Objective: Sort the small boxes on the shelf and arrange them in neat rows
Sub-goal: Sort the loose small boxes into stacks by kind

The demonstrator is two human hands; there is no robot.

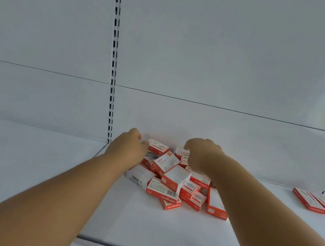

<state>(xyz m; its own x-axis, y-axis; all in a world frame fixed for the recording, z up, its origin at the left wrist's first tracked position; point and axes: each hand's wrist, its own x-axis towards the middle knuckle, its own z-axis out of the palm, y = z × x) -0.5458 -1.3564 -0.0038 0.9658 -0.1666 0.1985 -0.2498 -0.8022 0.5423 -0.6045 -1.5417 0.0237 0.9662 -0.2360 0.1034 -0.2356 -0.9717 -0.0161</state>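
both hands are seen from behind, so the fingertips are mostly hidden. the left hand (129, 149) sits at the far left edge of the pile of small boxes (175, 177), its fingers curled and touching the far-left box (158, 146); whether they actually pinch it cannot be told. the right hand (200, 157) hovers over the far right of the pile with fingers curled downward, in front of an upright box with a white label (184, 157); whether it grips that box is also hidden. the right forearm covers part of the pile's right side.

the pile lies on the white shelf (145, 226) near the back wall, roughly in the middle of the view. about a dozen red-and-white boxes can be picked out, though the overlapping ones make an exact count unsure. they point every way: a barcode box (162, 191) at the near side runs left to right, a box at the near right (216, 204) runs near to far, and a white-topped box (175, 178) sits tilted on top.

well apart at the far right, two flat boxes (316, 202) lie side by side, touching, long axes slanting from far left to near right, one cut off by the frame edge.

a slotted upright (113, 62) runs up the back wall left of the hands.
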